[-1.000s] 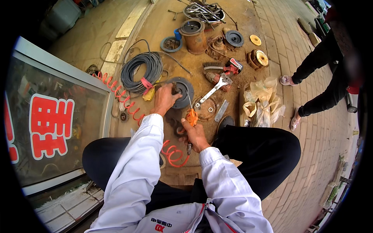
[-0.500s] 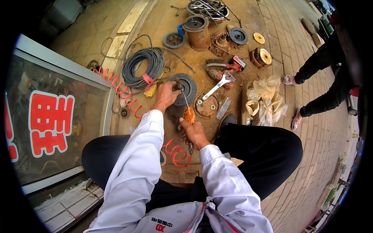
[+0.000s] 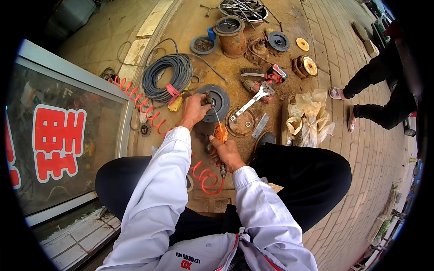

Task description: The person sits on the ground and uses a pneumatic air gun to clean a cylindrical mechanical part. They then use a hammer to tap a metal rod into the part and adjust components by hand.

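Observation:
My right hand (image 3: 227, 153) is wrapped round an orange air blow gun (image 3: 221, 133), whose thin metal nozzle points up and away from me. From the fitting below its grip runs a red coiled air hose (image 3: 207, 179). My left hand (image 3: 195, 110) pinches a small dark rusty part (image 3: 209, 96) by the nozzle's tip; I cannot tell its exact kind. Underneath lies a dark grey round flange (image 3: 220, 100) with a hub in the middle. Beside it on the right, a rusty disc (image 3: 239, 128) has a small ring on top.
A silver adjustable wrench (image 3: 250, 103) leans by a red cordless power tool (image 3: 273, 74). Beyond stand a rusty cylinder (image 3: 232, 43) and a tray of tools (image 3: 244, 10). Coiled black cable (image 3: 167, 77) lies left. Right are a plastic-wrapped box (image 3: 309, 117) and a standing person (image 3: 384, 97).
The person at the right has shifted one foot farther from me. My hands, the blow gun and the rusty part have hardly moved.

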Action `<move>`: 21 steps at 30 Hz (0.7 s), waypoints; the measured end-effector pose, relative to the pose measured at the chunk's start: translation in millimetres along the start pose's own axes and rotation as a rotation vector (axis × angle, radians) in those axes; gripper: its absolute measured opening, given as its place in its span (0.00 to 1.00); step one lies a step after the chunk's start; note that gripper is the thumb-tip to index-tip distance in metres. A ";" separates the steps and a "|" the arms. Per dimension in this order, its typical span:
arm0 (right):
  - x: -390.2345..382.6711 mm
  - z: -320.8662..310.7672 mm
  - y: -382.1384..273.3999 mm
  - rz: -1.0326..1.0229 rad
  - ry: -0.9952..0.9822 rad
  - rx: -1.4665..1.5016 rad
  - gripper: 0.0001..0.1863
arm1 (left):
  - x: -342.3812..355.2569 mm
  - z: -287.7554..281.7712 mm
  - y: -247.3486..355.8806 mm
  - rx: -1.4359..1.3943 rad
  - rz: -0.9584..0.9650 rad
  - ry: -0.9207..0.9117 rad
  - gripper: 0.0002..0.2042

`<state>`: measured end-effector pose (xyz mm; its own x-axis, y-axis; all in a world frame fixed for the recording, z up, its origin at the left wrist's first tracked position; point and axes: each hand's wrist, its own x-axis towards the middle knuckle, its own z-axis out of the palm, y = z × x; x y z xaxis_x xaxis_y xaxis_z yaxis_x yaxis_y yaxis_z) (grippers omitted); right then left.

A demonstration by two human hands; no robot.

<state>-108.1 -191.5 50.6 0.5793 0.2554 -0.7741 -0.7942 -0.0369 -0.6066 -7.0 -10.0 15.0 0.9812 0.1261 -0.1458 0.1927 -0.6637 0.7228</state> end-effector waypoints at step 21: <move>6.2 -0.8 -2.8 -0.008 0.028 -0.097 0.22 | 2.3 5.7 -7.5 -0.038 0.056 0.017 0.13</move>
<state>-102.2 -190.6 47.4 0.5915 0.2293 -0.7731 -0.7687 -0.1292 -0.6264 -6.3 -9.0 5.4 0.9903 0.1029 -0.0932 0.1376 -0.6416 0.7546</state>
